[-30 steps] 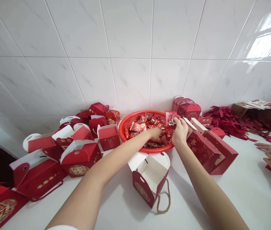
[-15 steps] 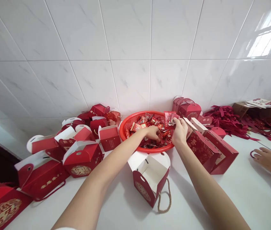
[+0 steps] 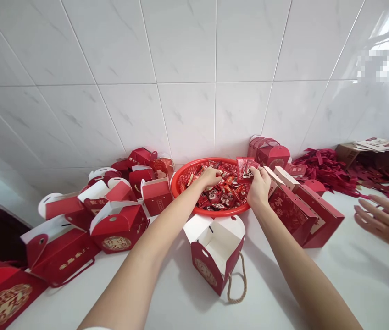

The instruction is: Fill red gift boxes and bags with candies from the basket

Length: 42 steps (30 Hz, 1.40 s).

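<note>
A round red plastic basket [image 3: 180,169] holds a heap of small wrapped candies [image 3: 222,197]. My left hand [image 3: 210,177] is over the heap with its fingers pinched together; whether a candy is between them is hidden. At the basket's right rim, my right hand [image 3: 259,185] grips a flat red candy packet [image 3: 245,170] with light printing. In front of the basket stands an open red gift box [image 3: 211,270], white inside, with its flaps spread. A twisted rope handle [image 3: 237,300] hangs off its right side.
Several red gift boxes [image 3: 119,229] crowd the left side. Taller red boxes [image 3: 323,217] stand right of my right hand. Dark red ribbons [image 3: 323,174] and a cardboard box [image 3: 347,156] lie farther right. Another person's hand [image 3: 387,224] reaches in at the right edge. A tiled wall [image 3: 187,114] rises behind.
My left hand has lifted from within the candies and shifted up and left. My right hand still holds the packet. The other person's hand has risen and spread.
</note>
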Tool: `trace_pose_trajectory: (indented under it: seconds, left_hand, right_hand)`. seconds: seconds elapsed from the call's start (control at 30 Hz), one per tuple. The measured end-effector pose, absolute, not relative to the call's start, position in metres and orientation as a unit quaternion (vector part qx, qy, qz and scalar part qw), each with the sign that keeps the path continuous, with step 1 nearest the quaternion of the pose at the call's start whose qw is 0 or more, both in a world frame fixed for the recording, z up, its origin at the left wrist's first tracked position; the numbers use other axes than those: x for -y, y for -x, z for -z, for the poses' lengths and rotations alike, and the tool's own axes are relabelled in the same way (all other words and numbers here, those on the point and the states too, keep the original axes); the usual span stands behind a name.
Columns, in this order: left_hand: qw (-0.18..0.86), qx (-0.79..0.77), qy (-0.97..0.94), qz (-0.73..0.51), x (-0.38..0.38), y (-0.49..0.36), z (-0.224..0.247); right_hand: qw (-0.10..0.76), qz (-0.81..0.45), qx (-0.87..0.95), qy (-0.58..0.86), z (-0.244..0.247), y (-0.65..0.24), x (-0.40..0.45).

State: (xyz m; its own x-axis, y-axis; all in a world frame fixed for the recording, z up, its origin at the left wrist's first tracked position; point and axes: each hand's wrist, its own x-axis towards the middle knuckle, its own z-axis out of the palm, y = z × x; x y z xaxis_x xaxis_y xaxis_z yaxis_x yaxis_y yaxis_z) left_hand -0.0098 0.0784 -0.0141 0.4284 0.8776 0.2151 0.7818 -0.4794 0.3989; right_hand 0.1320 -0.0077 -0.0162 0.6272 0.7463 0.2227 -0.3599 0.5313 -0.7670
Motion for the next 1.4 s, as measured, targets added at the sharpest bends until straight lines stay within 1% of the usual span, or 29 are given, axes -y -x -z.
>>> trace_pose_trajectory:
  seconds: [0.1, 0.2, 0.33, 0.47, 0.53, 0.63, 0.67, 0.73, 0.83, 0.9, 1.0, 1.1, 1.2, 1.33, 1.4]
  left_hand:
    - [0.128, -0.503, -0.838, -0.167, -0.084, 0.009, 0.02]
    - [0.135, -0.509, -0.834, -0.164, -0.084, 0.006, 0.023]
    - [0.14, -0.513, -0.823, -0.202, -0.078, 0.003, 0.015]
    - [0.139, -0.511, -0.806, -0.264, -0.065, 0.006, -0.006]
    - [0.176, -0.503, -0.79, -0.305, -0.054, 0.012, -0.021]
    - [0.287, -0.452, -0.77, -0.347, -0.03, 0.028, -0.048]
    - [0.318, -0.426, -0.774, -0.345, -0.02, 0.035, -0.058]
    - [0.345, -0.391, -0.793, -0.315, 0.002, 0.049, -0.074]
    - [0.373, -0.361, -0.827, -0.215, 0.038, 0.07, -0.086]
    - [0.362, -0.344, -0.854, -0.147, 0.063, 0.081, -0.084]
    - [0.288, -0.384, -0.87, -0.111, 0.099, 0.096, -0.071]
    - [0.243, -0.431, -0.864, -0.089, 0.13, 0.108, -0.057]
    - [0.233, -0.445, -0.861, -0.084, 0.154, 0.117, -0.043]
    - [0.233, -0.453, -0.855, -0.099, 0.166, 0.124, -0.025]
    - [0.239, -0.454, -0.85, -0.117, 0.167, 0.126, -0.017]
  right_hand:
    - [0.827, -0.333, 0.282, 0.356, 0.017, -0.133, 0.007]
    - [0.822, -0.332, 0.29, 0.36, 0.018, -0.133, 0.007]
    - [0.814, -0.335, 0.301, 0.367, 0.02, -0.133, 0.007]
    - [0.801, -0.353, 0.315, 0.366, 0.014, -0.134, 0.011]
    - [0.793, -0.367, 0.326, 0.362, 0.006, -0.135, 0.015]
    - [0.785, -0.382, 0.341, 0.347, -0.011, -0.139, 0.027]
    - [0.785, -0.386, 0.347, 0.338, -0.017, -0.14, 0.031]
    - [0.785, -0.387, 0.37, 0.311, -0.03, -0.141, 0.043]
    - [0.773, -0.378, 0.423, 0.284, -0.047, -0.14, 0.062]
    - [0.751, -0.382, 0.462, 0.277, -0.056, -0.137, 0.077]
    - [0.687, -0.404, 0.532, 0.286, -0.068, -0.133, 0.1]
    - [0.585, -0.413, 0.631, 0.298, -0.076, -0.131, 0.117]
    - [0.489, -0.392, 0.718, 0.303, -0.077, -0.13, 0.123]
    - [0.35, -0.367, 0.809, 0.297, -0.069, -0.127, 0.12]
    - [0.306, -0.349, 0.835, 0.296, -0.065, -0.124, 0.118]
